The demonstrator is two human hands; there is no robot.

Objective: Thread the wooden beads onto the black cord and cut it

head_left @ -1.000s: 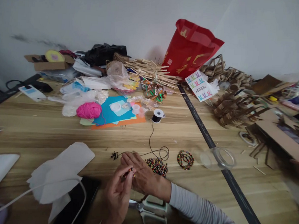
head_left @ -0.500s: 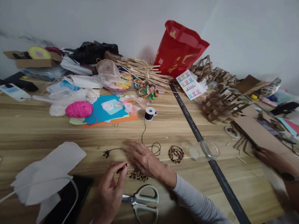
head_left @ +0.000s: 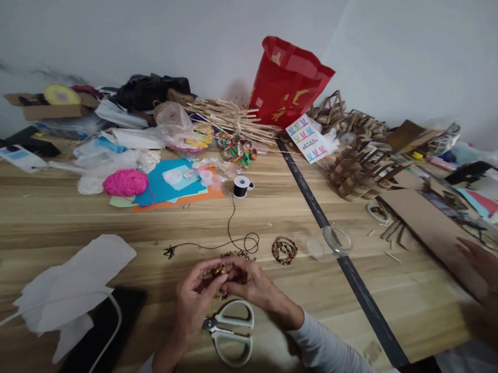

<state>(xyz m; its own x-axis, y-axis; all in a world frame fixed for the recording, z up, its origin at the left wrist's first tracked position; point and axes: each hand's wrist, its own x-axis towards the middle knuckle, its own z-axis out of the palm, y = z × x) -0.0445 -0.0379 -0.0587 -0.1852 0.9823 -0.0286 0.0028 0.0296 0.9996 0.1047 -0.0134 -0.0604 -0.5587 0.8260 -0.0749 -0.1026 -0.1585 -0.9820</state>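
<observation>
Small multicoloured beads (head_left: 219,270) show between the fingers of my left hand (head_left: 193,298), which is closed around them. My right hand (head_left: 250,282) meets it from the right, its fingers curled and pinching at the same beads; its fingertips are partly hidden. Under and behind the hands lies a pile of loose beads (head_left: 237,254), mostly covered. Just below them rest scissors (head_left: 241,337) with pale handles, blades partly behind my left hand. A black cord (head_left: 204,246) runs from its knotted end to a spool (head_left: 241,187). A coiled bead string (head_left: 284,250) lies to the right.
A clear round container (head_left: 337,241) stands by the dark strip (head_left: 368,298) across the table. White sheets (head_left: 76,289) and a cable lie at left. Pink yarn (head_left: 126,183), coloured paper and a red bag (head_left: 290,85) are behind. Another person's hand (head_left: 477,257) is over cardboard at right.
My right hand has come back from over the bead pile to my left hand, and both now meet at the beads. The other person's hand has shifted over the cardboard.
</observation>
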